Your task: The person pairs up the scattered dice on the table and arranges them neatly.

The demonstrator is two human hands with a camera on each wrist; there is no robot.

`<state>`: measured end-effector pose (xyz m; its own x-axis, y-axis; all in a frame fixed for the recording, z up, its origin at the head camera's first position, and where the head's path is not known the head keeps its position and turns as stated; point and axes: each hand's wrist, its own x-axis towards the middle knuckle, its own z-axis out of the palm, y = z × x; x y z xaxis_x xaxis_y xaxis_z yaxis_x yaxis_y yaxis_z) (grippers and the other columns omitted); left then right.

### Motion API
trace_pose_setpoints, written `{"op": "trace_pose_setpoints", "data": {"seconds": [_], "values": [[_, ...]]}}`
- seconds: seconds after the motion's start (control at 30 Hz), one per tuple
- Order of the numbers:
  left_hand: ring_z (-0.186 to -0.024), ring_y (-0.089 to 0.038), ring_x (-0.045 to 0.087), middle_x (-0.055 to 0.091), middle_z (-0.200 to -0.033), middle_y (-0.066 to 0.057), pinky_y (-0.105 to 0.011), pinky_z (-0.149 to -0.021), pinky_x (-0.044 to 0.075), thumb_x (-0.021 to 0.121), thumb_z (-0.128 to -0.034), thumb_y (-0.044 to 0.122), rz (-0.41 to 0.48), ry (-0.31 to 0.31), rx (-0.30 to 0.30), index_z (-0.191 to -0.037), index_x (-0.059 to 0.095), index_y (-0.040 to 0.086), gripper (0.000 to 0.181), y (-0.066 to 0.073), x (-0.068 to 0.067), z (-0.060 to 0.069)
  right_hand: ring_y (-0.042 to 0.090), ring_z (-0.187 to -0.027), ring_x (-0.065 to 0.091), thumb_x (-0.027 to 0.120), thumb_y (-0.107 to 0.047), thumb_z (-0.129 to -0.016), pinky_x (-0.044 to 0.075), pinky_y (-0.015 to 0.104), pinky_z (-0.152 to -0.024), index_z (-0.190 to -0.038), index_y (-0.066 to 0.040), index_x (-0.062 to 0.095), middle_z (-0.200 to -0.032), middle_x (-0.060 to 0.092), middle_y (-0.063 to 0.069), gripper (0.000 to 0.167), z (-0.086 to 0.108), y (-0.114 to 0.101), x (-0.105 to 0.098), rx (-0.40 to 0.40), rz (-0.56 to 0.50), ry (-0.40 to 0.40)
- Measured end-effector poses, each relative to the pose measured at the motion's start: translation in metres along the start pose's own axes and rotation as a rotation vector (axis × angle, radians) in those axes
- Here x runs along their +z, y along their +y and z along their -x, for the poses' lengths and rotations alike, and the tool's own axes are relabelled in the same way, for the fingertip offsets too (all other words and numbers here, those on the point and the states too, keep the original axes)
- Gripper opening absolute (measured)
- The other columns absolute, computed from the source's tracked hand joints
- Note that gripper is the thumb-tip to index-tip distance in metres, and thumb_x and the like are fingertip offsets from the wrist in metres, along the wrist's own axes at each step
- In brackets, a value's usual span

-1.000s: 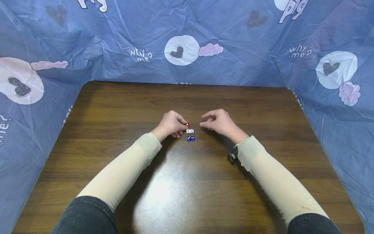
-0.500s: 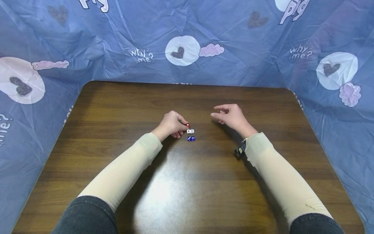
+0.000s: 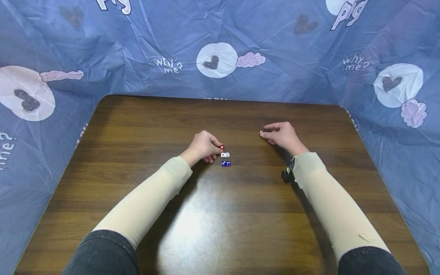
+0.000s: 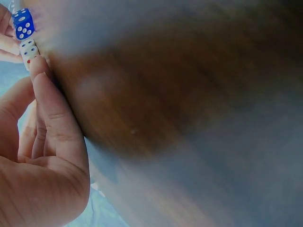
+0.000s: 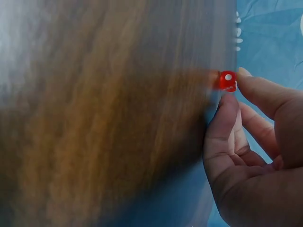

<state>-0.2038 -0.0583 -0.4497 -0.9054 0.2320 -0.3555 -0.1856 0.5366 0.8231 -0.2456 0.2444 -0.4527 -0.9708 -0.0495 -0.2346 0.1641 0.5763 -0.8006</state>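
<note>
My left hand [image 3: 203,146] pinches a red die [image 3: 221,147] between thumb and index finger at the table's middle. That die is hidden in the left wrist view. Directly in front of it lie two white dice [image 3: 225,155] side by side, then two blue dice [image 3: 225,164]. A white die [image 4: 29,50] and a blue die [image 4: 22,26] show past the left fingertips. Farther right, my right hand [image 3: 283,134] is beside another red die [image 5: 227,80] on the table. Its thumb tip is close against that die, while the index finger stands a little apart.
The brown wooden table [image 3: 192,110] has rounded far corners. Behind and beside it hangs a blue printed cloth [image 3: 288,46]. A small black device [image 3: 288,172] sits at the right wrist.
My right hand has moved right, away from the dice rows, and its fingertips are now at the separate red die, which comes into view. The left hand stays in place.
</note>
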Motion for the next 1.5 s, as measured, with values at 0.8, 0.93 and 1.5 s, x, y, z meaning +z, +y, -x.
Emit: {"op": "trace_pose_setpoints", "data": {"seconds": [0.8,0.93,1.5], "values": [[-0.048,-0.021,0.066,0.069,-0.063,-0.015,-0.034,-0.046,0.060,0.081,-0.0867,0.004,-0.008,0.011,-0.007,-0.099,0.080,0.006,0.013,0.001,0.000,-0.001,0.015,-0.074,0.071,0.083,-0.015,-0.088,0.061,0.025,-0.063,-0.110,-0.003,0.078,-0.098,0.075,0.012,0.025,-0.005,-0.004,0.006,0.006,0.091,0.020],[-0.048,-0.022,0.066,0.069,-0.063,-0.014,-0.034,-0.046,0.060,0.081,-0.0870,0.004,-0.010,0.009,-0.008,-0.100,0.080,0.006,0.013,0.000,0.000,-0.001,0.014,-0.072,0.070,0.083,-0.014,-0.088,0.060,0.024,-0.062,-0.107,-0.004,0.080,-0.098,0.075,0.011,0.021,-0.004,-0.005,0.008,0.003,0.112,0.040],[-0.048,-0.021,0.066,0.069,-0.064,-0.015,-0.033,-0.045,0.060,0.081,-0.0868,0.005,-0.015,-0.001,0.005,-0.098,0.080,0.006,0.011,-0.001,0.000,-0.002,0.019,-0.075,0.071,0.082,-0.014,-0.089,0.062,0.030,-0.066,-0.103,-0.003,0.079,-0.091,0.076,0.008,0.019,0.012,-0.030,0.038,-0.093,0.101,-0.122]]}}
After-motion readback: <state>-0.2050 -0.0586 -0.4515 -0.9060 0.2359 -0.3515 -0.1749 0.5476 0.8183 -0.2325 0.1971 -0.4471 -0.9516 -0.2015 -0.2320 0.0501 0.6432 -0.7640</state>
